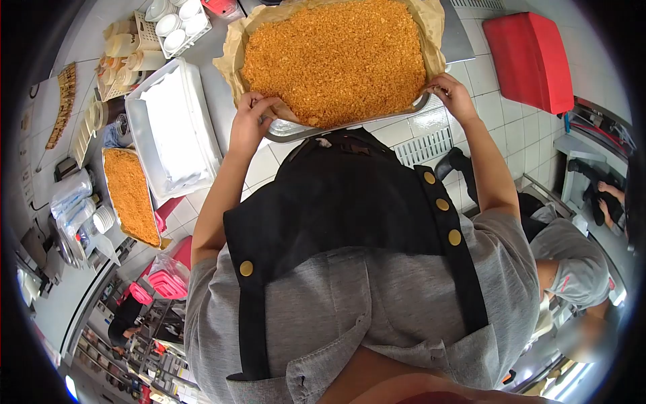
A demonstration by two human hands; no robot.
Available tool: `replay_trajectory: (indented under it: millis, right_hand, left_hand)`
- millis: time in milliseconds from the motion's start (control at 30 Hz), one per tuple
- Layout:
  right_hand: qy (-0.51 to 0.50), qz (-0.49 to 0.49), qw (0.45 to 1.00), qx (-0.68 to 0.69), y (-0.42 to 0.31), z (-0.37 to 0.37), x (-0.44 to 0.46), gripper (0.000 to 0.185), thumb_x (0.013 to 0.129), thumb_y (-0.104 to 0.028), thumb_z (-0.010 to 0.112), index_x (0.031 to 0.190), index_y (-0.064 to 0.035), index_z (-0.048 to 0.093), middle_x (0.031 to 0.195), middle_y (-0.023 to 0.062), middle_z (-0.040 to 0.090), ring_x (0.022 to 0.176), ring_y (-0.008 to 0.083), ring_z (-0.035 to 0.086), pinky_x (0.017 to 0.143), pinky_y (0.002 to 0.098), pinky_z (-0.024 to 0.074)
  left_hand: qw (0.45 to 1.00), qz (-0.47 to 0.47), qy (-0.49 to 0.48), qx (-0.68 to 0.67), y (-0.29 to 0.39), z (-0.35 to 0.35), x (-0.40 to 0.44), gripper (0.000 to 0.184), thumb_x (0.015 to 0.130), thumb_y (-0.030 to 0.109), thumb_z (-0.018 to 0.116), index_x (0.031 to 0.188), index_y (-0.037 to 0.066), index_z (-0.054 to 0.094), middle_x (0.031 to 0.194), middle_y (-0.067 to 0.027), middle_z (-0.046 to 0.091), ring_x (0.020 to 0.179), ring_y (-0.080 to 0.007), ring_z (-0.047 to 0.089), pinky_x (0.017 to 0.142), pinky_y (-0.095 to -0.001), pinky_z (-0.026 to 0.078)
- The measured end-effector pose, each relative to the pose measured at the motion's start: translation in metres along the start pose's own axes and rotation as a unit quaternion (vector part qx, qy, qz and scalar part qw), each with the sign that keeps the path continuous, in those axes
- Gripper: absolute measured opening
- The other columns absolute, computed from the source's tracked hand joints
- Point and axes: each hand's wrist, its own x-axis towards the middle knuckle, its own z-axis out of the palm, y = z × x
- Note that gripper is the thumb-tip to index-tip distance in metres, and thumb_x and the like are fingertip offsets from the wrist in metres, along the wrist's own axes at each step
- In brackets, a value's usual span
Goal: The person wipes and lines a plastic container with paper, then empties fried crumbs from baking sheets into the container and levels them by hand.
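Straight ahead lies a metal baking tray (296, 135) lined with brown parchment paper (231, 50). An even layer of golden-orange crumbs (333, 60) fills it. My left hand (250, 122) is closed on the parchment at the near left corner, thumb and fingers pinched together. At the near right corner my right hand (455, 96) pinches the paper's edge in the same way. The tray's bare metal rim shows along the near side, below the lifted paper.
To the left stands a white plastic bin (178, 128), with a second crumb-filled tray (131, 195) beyond it. Squeeze bottles (138, 60) and stacked white bowls (171, 27) are behind. A red container (528, 60) sits at right. Another person (572, 259) is behind on the right.
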Motion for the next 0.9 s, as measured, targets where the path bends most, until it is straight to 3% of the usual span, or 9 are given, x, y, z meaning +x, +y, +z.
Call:
replay_trajectory:
  millis: [133, 200, 333, 600, 900]
  right_hand:
    - [0.004, 0.061, 0.997, 0.04, 0.002, 0.001, 0.006, 0.009, 0.092, -0.007, 0.073, 0.1, -0.0036, 0.07, 0.095, 0.0088, 0.07, 0.089, 0.0246, 0.069, 0.083, 0.0351, 0.055]
    - [0.009, 0.078, 0.993, 0.084, 0.009, 0.004, 0.009, 0.011, 0.094, -0.01, 0.074, 0.101, -0.002, 0.07, 0.094, 0.0069, 0.071, 0.089, 0.0181, 0.067, 0.08, 0.0321, 0.0538]
    - [0.007, 0.107, 0.984, 0.139, 0.021, 0.008, 0.013, 0.013, 0.094, -0.011, 0.074, 0.101, -0.001, 0.07, 0.091, 0.005, 0.07, 0.085, 0.0139, 0.065, 0.078, 0.0283, 0.0518]
    - [-0.006, 0.153, 0.96, 0.235, 0.029, 0.007, 0.015, 0.012, 0.097, -0.011, 0.072, 0.103, -0.0009, 0.069, 0.087, -0.0011, 0.066, 0.078, 0.0082, 0.056, 0.073, 0.0253, 0.049]
    - [0.014, 0.182, 0.937, 0.297, 0.029, 0.001, 0.017, 0.01, 0.1, -0.012, 0.07, 0.103, -0.0022, 0.068, 0.088, -0.0012, 0.067, 0.08, 0.007, 0.06, 0.076, 0.024, 0.0535]
  left_hand:
    - [0.998, -0.027, 0.014, 0.061, -0.001, 0.002, 0.005, 0.032, 0.079, 0.003, 0.079, 0.108, 0.017, 0.076, 0.106, -0.0045, 0.059, 0.092, -0.0268, 0.066, 0.081, -0.041, 0.057]
    - [0.998, -0.037, 0.023, 0.053, -0.006, 0.003, 0.009, 0.026, 0.08, 0.006, 0.079, 0.104, 0.016, 0.076, 0.103, -0.0049, 0.061, 0.091, -0.0272, 0.067, 0.079, -0.0408, 0.056]
    - [0.998, -0.049, 0.036, 0.029, -0.013, 0.001, 0.013, 0.015, 0.081, 0.013, 0.08, 0.095, 0.011, 0.076, 0.099, -0.0062, 0.064, 0.086, -0.0288, 0.068, 0.076, -0.0403, 0.056]
    - [0.995, -0.093, 0.032, -0.036, -0.014, -0.011, 0.015, 0.013, 0.083, 0.012, 0.081, 0.094, 0.006, 0.075, 0.099, -0.0079, 0.065, 0.085, -0.0265, 0.068, 0.075, -0.0377, 0.055]
    - [0.987, -0.125, 0.077, -0.065, -0.016, -0.02, 0.017, 0.013, 0.083, 0.008, 0.082, 0.094, 0.004, 0.076, 0.097, -0.0095, 0.066, 0.087, -0.0224, 0.067, 0.08, -0.0338, 0.055]
